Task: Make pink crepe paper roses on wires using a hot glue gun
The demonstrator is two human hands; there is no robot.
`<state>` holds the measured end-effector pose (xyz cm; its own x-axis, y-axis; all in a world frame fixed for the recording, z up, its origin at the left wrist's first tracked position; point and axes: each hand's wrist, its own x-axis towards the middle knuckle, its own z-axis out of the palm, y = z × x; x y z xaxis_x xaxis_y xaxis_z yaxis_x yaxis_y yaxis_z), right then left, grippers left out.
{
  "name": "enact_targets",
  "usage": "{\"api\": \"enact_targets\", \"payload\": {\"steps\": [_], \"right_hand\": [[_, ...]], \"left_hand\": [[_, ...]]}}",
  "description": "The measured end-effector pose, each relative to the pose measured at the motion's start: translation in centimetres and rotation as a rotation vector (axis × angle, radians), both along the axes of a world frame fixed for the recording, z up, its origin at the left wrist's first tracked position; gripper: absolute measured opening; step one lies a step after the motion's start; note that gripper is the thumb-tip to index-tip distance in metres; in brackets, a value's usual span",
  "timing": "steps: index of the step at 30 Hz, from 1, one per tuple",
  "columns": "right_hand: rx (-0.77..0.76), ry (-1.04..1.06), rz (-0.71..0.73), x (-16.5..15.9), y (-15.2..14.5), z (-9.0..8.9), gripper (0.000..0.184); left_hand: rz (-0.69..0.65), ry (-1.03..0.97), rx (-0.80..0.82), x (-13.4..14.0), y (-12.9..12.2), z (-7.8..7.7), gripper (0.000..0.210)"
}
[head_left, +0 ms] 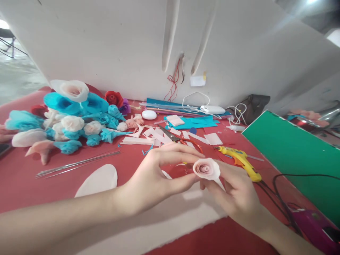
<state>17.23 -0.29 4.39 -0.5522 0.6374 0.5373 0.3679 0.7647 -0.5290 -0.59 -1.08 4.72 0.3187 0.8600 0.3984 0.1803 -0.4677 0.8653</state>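
A small pale pink crepe-paper rose (206, 169), with petals wound in a spiral, is held up over the table. My right hand (236, 189) grips it from the right, its fingers and thumb closed around the lower part, which is mostly hidden. On the other side my left hand (156, 173) has its thumb against the rose's left edge, with the fingers curved above. Below both hands lies a long pale pink paper strip (164, 226). Part of the strip passes behind my arms. A rounded pale paper piece (99, 180) rests left of my left wrist.
Blue, white and red paper flowers (71, 124) pile up at the left, near thin metal wires (79, 164). Scissors (170, 134) lie among paper scraps (159, 136). A yellow glue gun (241, 159) sits by a green board (292, 159), its cord running right.
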Motion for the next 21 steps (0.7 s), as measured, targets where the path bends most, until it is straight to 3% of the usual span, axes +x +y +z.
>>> {"api": "enact_targets", "payload": {"steps": [5, 13, 16, 18, 20, 21], "right_hand": [[-0.122, 0.016, 0.018, 0.1, -0.1, -0.6, 0.015], [-0.071, 0.083, -0.041, 0.1, 0.2, -0.9, 0.014], [-0.074, 0.084, -0.04, 0.2, 0.1, -0.8, 0.009], [-0.102, 0.089, -0.052, 0.4, 0.0, -0.8, 0.011], [-0.16, 0.107, -0.067, 0.5, 0.0, -0.8, 0.011], [-0.201, 0.122, -0.072, 0.5, -0.1, -0.8, 0.01]], "left_hand": [[0.037, -0.037, -0.007, 0.1, 0.0, -0.1, 0.011], [-0.001, -0.084, 0.128, 0.2, 0.1, -0.6, 0.014], [-0.046, 0.05, 0.228, -0.4, 0.9, -0.1, 0.024], [-0.066, 0.17, 0.283, -1.3, 1.9, 0.5, 0.019], [-0.082, 0.314, 0.225, -2.3, 3.2, 1.0, 0.011], [-0.102, 0.444, 0.116, -2.9, 3.8, 1.2, 0.013]]}}
